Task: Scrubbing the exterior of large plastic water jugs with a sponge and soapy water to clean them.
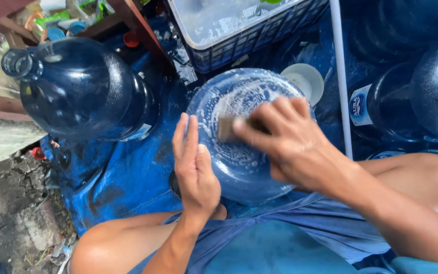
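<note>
Frame centre: left hand flat, open, steadying soapy blue water jug; right hand pinches scrub pad. Jug likely slippery, rigid, light when empty; brace its sides.

One head-worn view, looking steeply down from above the person's own lap, close in — the soapy blue bottle fills mid-frame, knees along the lower edge, crate at top centre, ground at far left.
</note>
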